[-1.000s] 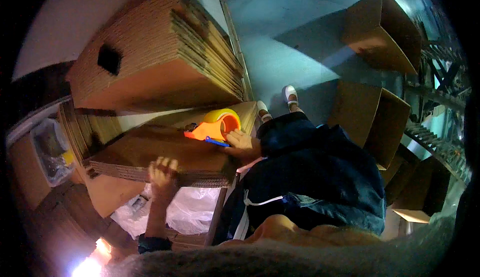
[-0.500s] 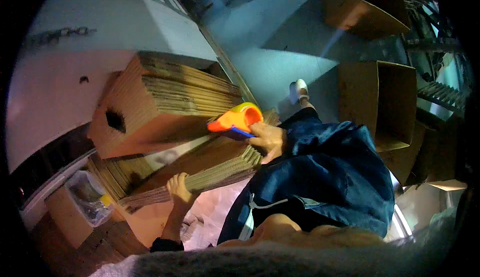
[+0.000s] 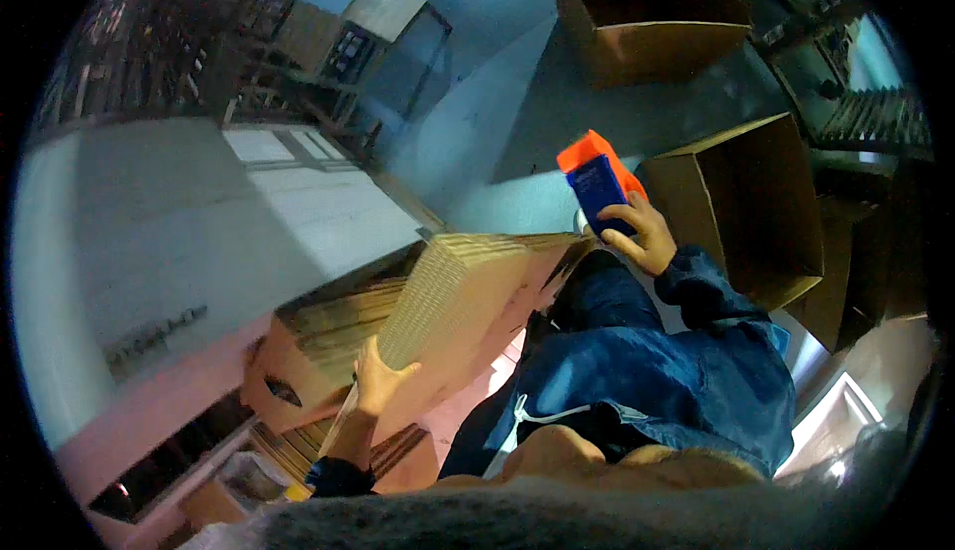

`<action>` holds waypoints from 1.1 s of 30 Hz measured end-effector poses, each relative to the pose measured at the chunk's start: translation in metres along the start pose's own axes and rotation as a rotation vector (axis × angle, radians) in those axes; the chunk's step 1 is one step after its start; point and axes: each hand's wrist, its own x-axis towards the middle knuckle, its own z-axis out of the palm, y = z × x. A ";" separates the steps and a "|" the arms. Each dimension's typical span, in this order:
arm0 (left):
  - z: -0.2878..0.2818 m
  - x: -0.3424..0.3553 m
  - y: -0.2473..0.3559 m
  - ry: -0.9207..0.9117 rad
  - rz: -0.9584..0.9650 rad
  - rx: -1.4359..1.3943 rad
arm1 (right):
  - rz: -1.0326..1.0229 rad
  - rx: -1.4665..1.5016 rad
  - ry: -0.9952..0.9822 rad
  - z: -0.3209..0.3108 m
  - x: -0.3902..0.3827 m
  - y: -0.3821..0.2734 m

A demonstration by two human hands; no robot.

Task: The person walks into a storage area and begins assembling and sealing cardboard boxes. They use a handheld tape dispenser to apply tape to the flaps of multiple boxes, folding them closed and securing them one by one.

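My left hand [image 3: 378, 381] grips the near end of a thick stack of flattened cardboard boxes [image 3: 458, 286], its thumb and fingers pressed to the side of it. The stack is tilted, with its corrugated edges facing up. In my right hand [image 3: 647, 237] is an orange and blue tape dispenser [image 3: 599, 187], held out to the right beyond the far end of the stack. Its blue flat side faces up, and my fingers wrap its lower end. Another cardboard stack [image 3: 343, 336] with a dark hand hole lies to the left, partly covered.
Open cardboard boxes stand on the floor at right [image 3: 766, 222] and at the far right [image 3: 667, 48]. A pale tabletop [image 3: 199, 232] spreads to the left. Beside my left forearm is a small box with a clear plastic liner [image 3: 249, 480]. A metal-legged stand [image 3: 388, 23] is farther off.
The cardboard stack under my left hand has been raised and tilted. My right hand has swung the tape dispenser away from the stack to the right. The view has turned.
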 end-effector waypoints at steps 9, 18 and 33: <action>-0.055 0.092 0.055 -0.084 -0.211 -0.351 | 0.328 0.203 0.103 -0.043 0.007 0.086; -0.114 0.197 0.089 0.240 -0.016 -0.411 | 0.367 0.259 0.098 -0.040 0.000 0.113; 0.015 0.328 0.044 0.496 -0.225 0.659 | 0.585 0.322 0.048 -0.020 -0.049 0.129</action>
